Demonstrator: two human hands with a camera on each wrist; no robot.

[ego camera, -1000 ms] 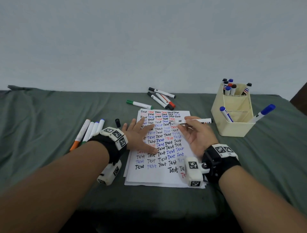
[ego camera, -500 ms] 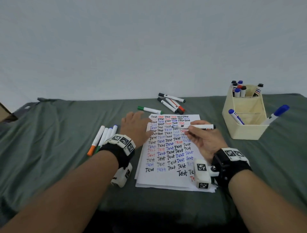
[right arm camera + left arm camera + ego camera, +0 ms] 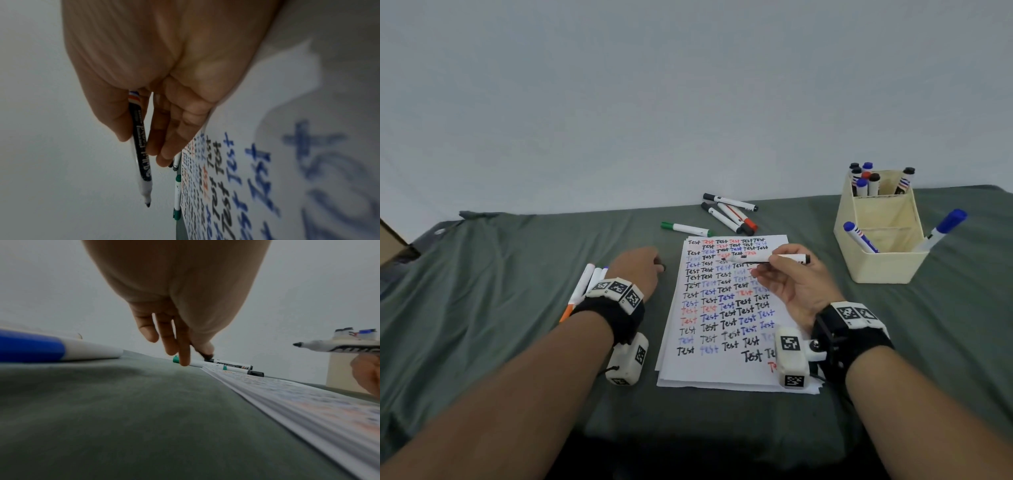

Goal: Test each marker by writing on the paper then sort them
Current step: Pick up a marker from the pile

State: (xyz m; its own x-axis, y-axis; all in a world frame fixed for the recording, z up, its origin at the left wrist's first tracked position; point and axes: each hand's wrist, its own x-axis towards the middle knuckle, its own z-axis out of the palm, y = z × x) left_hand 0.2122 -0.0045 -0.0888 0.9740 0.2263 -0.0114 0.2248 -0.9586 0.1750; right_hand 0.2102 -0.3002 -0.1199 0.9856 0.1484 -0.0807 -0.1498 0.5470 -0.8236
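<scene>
- The black marker (image 3: 770,257) lies level in the right hand (image 3: 796,286), pinched between thumb and fingertips, its bare tip (image 3: 147,205) raised off the paper (image 3: 726,308); probably it waits for its cap.
- The left hand (image 3: 635,272) sits on the green cloth (image 3: 500,308) just beside the sheet, thumb and finger closing on a small black cap (image 3: 206,355); whether the cap is lifted cannot be told.
- The cream holder (image 3: 880,240) stands right of the paper, holding capped markers, likely those already sorted.
</scene>
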